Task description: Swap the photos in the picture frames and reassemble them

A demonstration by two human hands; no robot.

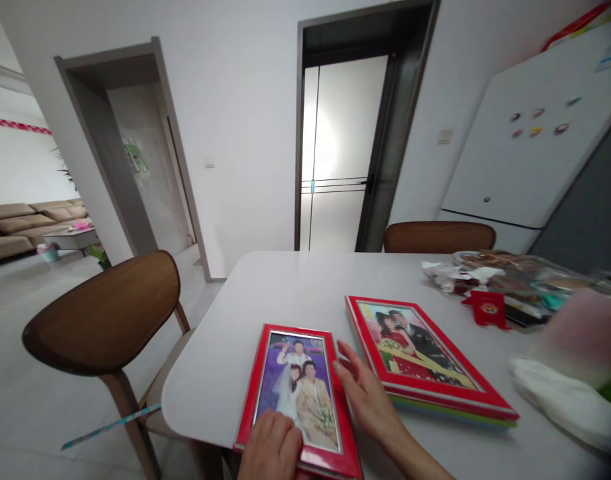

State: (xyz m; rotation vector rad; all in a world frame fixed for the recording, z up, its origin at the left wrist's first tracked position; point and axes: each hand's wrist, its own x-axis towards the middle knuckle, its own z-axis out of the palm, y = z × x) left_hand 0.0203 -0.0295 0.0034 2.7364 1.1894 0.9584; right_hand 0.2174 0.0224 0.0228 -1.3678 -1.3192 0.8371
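Note:
A small red photo album (312,437) with a silver-edged wedding picture on its cover lies near the front edge of the white table. My left hand (272,443) grips its near edge, the fingers curled over the lower left part of the picture. At the album's right edge is my right hand (368,400), its fingers stretched out and thumb apart, the tips against or just beside the border. To the right of that hand lies a larger red photo album (430,390), also with a couple's picture on the cover and a green layer showing under its near side.
A wooden chair (105,313) stands at the table's left, another chair (440,237) behind it. On the right are a red packet (489,309), plastic-wrapped items (530,273), a white cloth-like thing (560,400) and a blurred pink object (585,337). A white fridge (525,160) stands beyond.

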